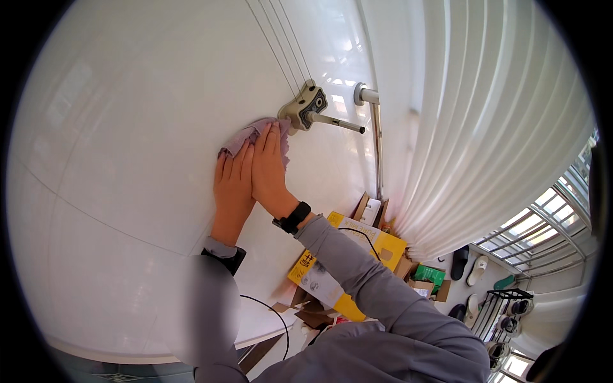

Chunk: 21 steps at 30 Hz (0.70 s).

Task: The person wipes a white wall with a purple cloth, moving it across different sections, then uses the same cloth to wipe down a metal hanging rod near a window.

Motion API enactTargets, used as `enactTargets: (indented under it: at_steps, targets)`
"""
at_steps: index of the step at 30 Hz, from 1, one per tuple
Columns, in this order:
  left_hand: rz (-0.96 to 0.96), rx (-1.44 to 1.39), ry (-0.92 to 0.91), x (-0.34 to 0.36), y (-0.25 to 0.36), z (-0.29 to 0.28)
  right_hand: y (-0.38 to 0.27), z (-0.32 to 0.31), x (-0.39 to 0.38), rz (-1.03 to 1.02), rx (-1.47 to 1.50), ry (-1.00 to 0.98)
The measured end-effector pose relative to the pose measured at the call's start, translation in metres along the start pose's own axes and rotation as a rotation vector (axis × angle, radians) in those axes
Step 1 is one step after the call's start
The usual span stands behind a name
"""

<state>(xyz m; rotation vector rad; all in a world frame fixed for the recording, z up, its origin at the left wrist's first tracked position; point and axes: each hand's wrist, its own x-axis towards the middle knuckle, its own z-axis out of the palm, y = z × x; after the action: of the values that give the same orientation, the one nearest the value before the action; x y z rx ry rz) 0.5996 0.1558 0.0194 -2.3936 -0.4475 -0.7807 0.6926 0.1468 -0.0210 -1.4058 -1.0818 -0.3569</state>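
Note:
Against a white tiled wall [147, 127], both my hands press a crumpled mauve cloth [255, 129]. My right hand [271, 173] lies over its right part, fingers stretched out along the fabric, open rather than wrapped around it. Just left of it and touching it, my left hand [234, 188] is also open, its straight fingers resting on the cloth's lower left part. The cloth's upper right edge reaches a beige hand-crank winder [295, 113], whose metal handle [338, 122] points right. Thin wires run up from the winder. The palms are hidden.
A vertical metal pipe [377, 153] stands right of the winder, beside a white pleated curtain [472, 108]. Yellow and white cardboard boxes [325, 287] lie below my right forearm. Shoes [477, 270] and a black rack [504, 306] stand farther right, near a barred window [543, 220].

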Motion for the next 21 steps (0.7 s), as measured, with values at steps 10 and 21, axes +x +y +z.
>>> enactTargets:
  at_steps: [10, 21]
  targets:
    - [0.015, 0.061, -0.200, -0.063, 0.054, 0.060, 0.076, 0.009, -0.083, 0.137, 0.078, -0.088]
    - [-0.082, -0.309, -0.131, -0.017, 0.097, 0.111, 0.125, -0.046, -0.050, 0.249, 0.108, 0.056]
